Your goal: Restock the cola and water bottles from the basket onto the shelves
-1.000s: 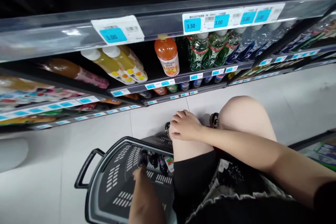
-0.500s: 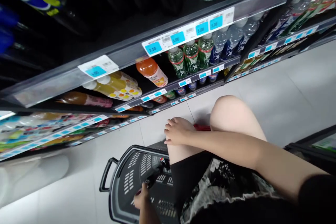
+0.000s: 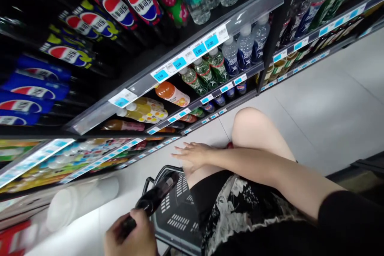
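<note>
My left hand (image 3: 132,236) is closed round a dark cola bottle (image 3: 156,197), holding it slanted above the grey shopping basket (image 3: 177,214) on the floor. Fingers spread flat, my right hand (image 3: 192,156) rests open on my left knee. My right knee (image 3: 252,128) is raised beside it. In front of me stand shelves of drinks: Pepsi bottles (image 3: 117,10) on the upper shelf, then an orange juice bottle (image 3: 171,93), yellow juice bottles (image 3: 144,111) and green bottles (image 3: 207,73) one shelf down.
Price tags (image 3: 180,63) run along the shelf edges. Water bottles (image 3: 244,46) stand to the right of the green ones. A black upright (image 3: 277,24) divides the shelving. Pale floor tiles (image 3: 324,104) stretch to the right. A low dark shelf edge (image 3: 369,166) sits at far right.
My left hand has lifted a dark bottle up out of the basket. The view has tilted upward, bringing the Pepsi shelf in. My right hand's fingers have spread on the knee.
</note>
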A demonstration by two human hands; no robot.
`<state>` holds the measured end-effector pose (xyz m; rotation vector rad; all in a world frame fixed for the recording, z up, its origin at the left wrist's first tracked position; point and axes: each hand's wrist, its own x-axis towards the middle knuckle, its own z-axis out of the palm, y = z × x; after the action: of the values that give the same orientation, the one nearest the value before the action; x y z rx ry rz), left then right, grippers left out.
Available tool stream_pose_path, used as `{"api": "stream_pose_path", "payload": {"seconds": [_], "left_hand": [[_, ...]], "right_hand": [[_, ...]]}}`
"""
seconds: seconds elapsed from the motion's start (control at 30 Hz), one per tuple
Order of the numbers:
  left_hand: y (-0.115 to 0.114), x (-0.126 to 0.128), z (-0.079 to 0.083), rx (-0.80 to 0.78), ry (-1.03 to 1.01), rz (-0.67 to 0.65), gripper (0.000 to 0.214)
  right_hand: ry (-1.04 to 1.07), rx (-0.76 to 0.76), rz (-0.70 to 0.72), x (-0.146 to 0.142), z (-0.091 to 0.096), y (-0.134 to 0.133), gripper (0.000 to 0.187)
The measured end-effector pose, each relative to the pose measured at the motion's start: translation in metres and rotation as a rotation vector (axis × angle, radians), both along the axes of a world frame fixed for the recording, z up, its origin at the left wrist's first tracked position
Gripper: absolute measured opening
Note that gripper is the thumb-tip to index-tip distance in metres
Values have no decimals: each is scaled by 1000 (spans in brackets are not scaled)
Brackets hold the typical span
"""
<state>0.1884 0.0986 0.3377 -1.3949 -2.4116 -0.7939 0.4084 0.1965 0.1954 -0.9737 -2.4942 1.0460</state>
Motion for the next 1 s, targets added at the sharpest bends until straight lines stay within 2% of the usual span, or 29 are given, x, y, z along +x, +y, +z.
{"api": "stream_pose_path", "payload": {"seconds": [0.07,0.13,0.2,0.27,0.37,0.43,0.5,0.67,0.77,0.87,0.93,1.0], "left_hand": [[22,38,26,190,-57,-128,19],[46,74,45,338,-116,-215,17],[72,106,57,437,-170,-271,17],[99,135,62,489,-268,-318,18],[133,170,60,550,-410,-344,21],[148,185,56,583,-506,-366,26],[157,191,54,551,-639,-429,28],[159,183,48,252,-965,-592,36],[153,177,41,153,-1050,-689,44],[145,176,33,81,-1146,-817,54],[140,178,30,68,-1212,-816,57],[135,181,30,61,-1225,-751,57]], "right_hand": [[180,44,-63,7,9,3,108],[325,82,-145,15,19,8,94],[393,84,-236,27,29,14,74],[401,66,-343,39,37,18,65],[369,26,-499,55,46,17,66],[349,-15,-554,61,51,11,67],[350,-56,-564,67,57,4,68],[461,-190,-487,81,73,-10,61],[642,-358,-397,89,79,-16,48],[898,-571,-259,91,78,-21,45],[990,-700,-179,89,75,-24,48],[1000,-785,-124,85,71,-29,49]]}}
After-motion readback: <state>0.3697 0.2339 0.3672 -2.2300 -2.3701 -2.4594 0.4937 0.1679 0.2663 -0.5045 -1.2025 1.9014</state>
